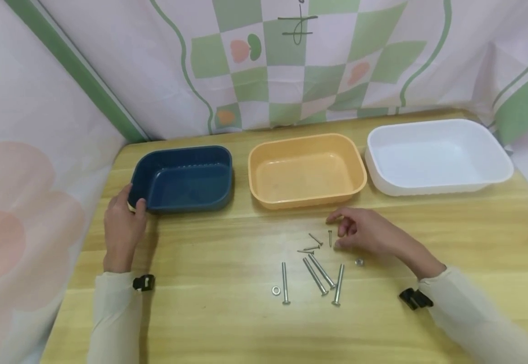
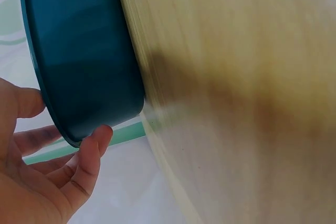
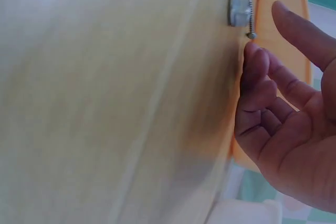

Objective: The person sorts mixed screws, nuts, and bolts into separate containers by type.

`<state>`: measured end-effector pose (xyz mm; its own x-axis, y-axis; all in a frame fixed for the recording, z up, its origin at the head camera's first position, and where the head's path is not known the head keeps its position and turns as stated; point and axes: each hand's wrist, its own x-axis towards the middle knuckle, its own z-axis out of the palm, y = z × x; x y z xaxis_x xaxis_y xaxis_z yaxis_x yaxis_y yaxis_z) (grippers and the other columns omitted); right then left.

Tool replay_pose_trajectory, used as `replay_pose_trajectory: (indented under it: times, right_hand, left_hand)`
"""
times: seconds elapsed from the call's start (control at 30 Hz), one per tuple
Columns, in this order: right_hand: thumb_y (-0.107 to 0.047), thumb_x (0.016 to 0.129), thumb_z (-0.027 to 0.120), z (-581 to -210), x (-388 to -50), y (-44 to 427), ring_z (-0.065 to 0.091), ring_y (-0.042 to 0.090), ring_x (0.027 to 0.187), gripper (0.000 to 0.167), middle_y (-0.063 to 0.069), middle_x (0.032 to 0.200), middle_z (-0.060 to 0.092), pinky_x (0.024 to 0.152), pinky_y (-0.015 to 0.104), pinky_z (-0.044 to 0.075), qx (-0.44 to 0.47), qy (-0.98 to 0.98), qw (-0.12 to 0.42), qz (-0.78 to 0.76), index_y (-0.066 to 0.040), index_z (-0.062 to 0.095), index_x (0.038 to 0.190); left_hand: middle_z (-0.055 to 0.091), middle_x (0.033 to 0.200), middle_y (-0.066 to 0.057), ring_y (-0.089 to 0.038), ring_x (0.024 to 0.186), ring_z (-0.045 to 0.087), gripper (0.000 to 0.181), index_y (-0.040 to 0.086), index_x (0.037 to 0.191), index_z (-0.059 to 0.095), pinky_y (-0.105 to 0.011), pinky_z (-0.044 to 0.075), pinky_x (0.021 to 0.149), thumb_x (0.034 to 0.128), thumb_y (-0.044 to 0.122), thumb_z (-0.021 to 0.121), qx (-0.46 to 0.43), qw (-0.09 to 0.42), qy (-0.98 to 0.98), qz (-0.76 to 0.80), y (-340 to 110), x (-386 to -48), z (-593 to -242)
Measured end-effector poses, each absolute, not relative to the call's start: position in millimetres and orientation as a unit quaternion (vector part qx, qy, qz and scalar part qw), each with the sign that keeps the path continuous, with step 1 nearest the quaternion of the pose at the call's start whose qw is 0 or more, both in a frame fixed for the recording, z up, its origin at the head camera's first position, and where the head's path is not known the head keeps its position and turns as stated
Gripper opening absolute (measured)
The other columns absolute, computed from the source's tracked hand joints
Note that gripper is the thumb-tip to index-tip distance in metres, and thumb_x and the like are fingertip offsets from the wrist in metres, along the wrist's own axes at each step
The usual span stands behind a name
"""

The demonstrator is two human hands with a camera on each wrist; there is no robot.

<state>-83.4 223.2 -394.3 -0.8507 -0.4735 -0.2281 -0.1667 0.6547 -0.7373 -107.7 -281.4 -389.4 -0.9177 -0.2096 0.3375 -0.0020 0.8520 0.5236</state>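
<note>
My left hand holds the near left corner of a dark blue plastic tray; in the left wrist view its thumb and fingers curl about the corner. Over the wood, my right hand reaches toward a small upright-lying screw, thumb and index finger apart with nothing between them. Several more small screws lie just left. Closer to me are several long bolts. One nut lies beneath the right hand, and another nut beside the leftmost bolt.
A yellow-orange tray stands in the middle of the back row, and a white tray at the right. Patterned cloth hangs behind the wooden table and along its sides.
</note>
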Motion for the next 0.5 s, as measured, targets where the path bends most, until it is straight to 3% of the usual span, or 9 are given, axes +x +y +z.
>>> replay_pose_trajectory:
  times: [0.27,0.5]
  right_hand:
    - [-0.013,0.079,0.085,-396.9,-89.5,220.3,0.058,0.019,0.076,0.048,0.001,0.085,0.062,0.068,0.028,0.051,-0.174,0.875,0.222,-0.394,0.002,0.064,0.12]
    - [-0.008,0.079,0.083,-397.3,-88.6,217.4,0.058,0.018,0.074,0.041,0.0,0.082,0.061,0.066,0.028,0.051,-0.174,0.877,0.223,-0.388,0.001,0.065,0.115]
  left_hand:
    - [0.055,0.125,-0.036,-0.048,0.091,0.056,0.046,-0.009,0.142,0.049,-0.06,0.042,0.09,0.1,0.009,0.057,0.061,0.178,-0.946,-0.266,-282.9,-106.8,-389.4]
    - [0.053,0.132,-0.035,-0.049,0.1,0.055,0.045,-0.009,0.142,0.049,-0.059,0.04,0.096,0.0997,0.007,0.056,0.063,0.172,-0.946,-0.269,-281.9,-108.0,-389.3]
